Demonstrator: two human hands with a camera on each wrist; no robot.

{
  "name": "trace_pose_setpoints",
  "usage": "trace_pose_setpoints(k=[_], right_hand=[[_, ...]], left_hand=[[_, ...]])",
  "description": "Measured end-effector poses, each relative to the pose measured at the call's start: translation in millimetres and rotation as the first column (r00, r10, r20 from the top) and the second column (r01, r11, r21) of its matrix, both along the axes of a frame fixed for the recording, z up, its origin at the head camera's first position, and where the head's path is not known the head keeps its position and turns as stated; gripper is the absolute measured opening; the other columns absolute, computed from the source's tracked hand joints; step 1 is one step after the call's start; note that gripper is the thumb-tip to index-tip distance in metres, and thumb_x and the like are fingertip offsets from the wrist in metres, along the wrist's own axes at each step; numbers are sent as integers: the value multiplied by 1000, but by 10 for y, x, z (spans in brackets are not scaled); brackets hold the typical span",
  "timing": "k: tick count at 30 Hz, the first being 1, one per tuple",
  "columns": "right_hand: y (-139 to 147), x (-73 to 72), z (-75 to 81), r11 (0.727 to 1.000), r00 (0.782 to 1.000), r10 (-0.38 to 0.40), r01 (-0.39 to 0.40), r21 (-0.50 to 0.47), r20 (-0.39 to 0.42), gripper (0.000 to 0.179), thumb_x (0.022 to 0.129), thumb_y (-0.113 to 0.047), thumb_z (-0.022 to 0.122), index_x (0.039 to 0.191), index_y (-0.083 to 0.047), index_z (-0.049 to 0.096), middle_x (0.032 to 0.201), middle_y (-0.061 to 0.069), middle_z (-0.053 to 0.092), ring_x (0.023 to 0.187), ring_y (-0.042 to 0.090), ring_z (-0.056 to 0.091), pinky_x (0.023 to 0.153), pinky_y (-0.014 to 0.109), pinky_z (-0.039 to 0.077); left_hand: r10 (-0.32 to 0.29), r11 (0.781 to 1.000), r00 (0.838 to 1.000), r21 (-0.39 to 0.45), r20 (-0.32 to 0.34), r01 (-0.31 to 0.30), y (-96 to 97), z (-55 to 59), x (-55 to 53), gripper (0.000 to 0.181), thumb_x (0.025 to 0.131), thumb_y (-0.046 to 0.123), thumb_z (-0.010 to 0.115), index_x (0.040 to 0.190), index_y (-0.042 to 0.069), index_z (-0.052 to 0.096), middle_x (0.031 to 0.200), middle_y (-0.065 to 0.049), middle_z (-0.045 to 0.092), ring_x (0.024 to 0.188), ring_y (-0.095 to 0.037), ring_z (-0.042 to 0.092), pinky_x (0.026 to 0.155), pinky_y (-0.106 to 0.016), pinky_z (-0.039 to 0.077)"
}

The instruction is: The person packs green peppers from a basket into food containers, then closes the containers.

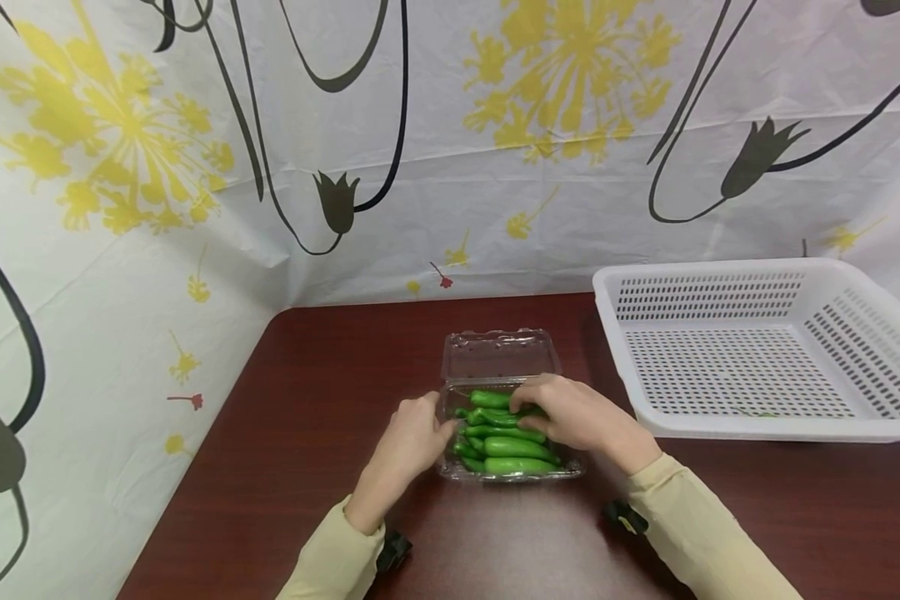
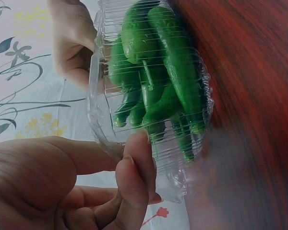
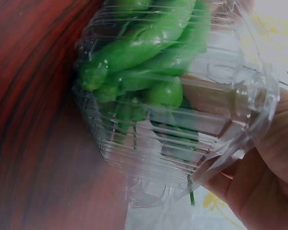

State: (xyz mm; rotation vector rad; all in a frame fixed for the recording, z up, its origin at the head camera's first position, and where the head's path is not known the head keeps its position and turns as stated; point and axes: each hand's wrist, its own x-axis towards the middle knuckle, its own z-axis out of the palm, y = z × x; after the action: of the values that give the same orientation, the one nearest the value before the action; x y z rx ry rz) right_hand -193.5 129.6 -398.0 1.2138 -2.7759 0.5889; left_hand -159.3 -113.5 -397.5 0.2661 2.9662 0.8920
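A clear plastic clamshell container (image 1: 498, 354) lies with its lid folded back, and several long green chili peppers (image 1: 521, 447) fill its base. At its left side my left hand (image 1: 412, 433) pinches the rim between thumb and fingers; the left wrist view shows the fingertips (image 2: 139, 148) against the ribbed wall. My right hand (image 1: 570, 412) reaches over the right side, its curled fingers gripping the right end of a green chili pepper (image 1: 487, 400) near the back of the row. In the right wrist view the ribbed wall (image 3: 158, 143) partly covers those fingers.
To the right stands a large white perforated plastic basket (image 1: 622, 358), with a small green bit (image 1: 757, 414) on its floor. The dark red wooden table (image 1: 330, 375) meets a white flower-patterned sheet (image 1: 420, 167) behind and at the left.
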Motion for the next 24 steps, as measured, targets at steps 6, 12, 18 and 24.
trace_pose_setpoints(k=[6, 12, 18, 24], right_hand=[[-30, 15, 11, 999, 999, -27, 28, 23, -28, 11, 87, -13, 80, 95, -16, 74, 99, -4, 69, 90, 14, 67, 73, 36, 55], [-16, 12, 11, 1000, 999, -21, 22, 13, -45, 11, 86, -10, 80, 95, -15, 76, 101, -2, 69, 92, 16, 68, 75, 35, 56], [36, -2, 37, 1000, 998, 23, -22, 10, -54, 13, 86, -4, 78, 96, -12, 79, 98, -1, 65, 90, 17, 69, 76, 32, 56], [40, -18, 43, 996, 996, 87, -87, -6, -35, 18, 87, 3, 74, 98, -10, 78, 98, 0, 65, 88, 14, 67, 75, 31, 55]], left_hand=[[4, 1000, 999, -22, -32, -5, -2, -9, -3, 35, 91, 12, 74, 115, -10, 64, 72, -8, 64, 61, -15, 62, 59, -35, 51], [-3, 1000, 999, -11, -53, 3, -8, -15, -14, 29, 90, 11, 75, 110, -8, 66, 78, -12, 66, 62, -16, 62, 58, -34, 51], [-9, 1000, 998, -9, -55, 8, -6, -3, -6, 24, 89, 10, 75, 105, -7, 67, 79, -12, 67, 64, -17, 62, 58, -35, 51], [-9, 1000, 999, 4, -45, 10, -11, 6, 8, 22, 90, 10, 74, 102, -6, 66, 72, -7, 63, 59, -14, 60, 56, -33, 50]])
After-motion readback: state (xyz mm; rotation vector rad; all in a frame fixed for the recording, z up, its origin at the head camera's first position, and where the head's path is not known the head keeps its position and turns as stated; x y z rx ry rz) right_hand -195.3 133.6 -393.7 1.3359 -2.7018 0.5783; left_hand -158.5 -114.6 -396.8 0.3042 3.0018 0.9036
